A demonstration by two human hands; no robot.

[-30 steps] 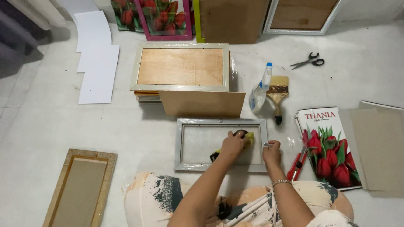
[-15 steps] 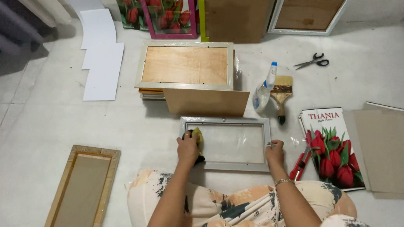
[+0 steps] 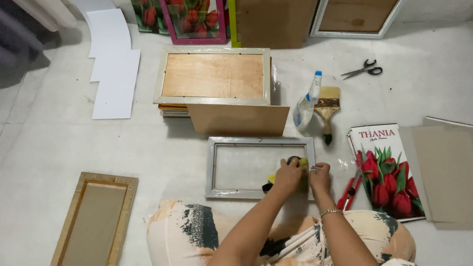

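Now | left hand grips yellow tool | right hand pinches grey frame corner

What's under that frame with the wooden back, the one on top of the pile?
Under the wood-backed frame lies a stack of more frames; only their edges peek out at the left. A brown board leaning in front covers the rest, so their number cannot be told.

A grey rectangular picture frame lies flat on the floor before my knees, its glass showing the tiles. I press a yellow-green sponge at its right end.
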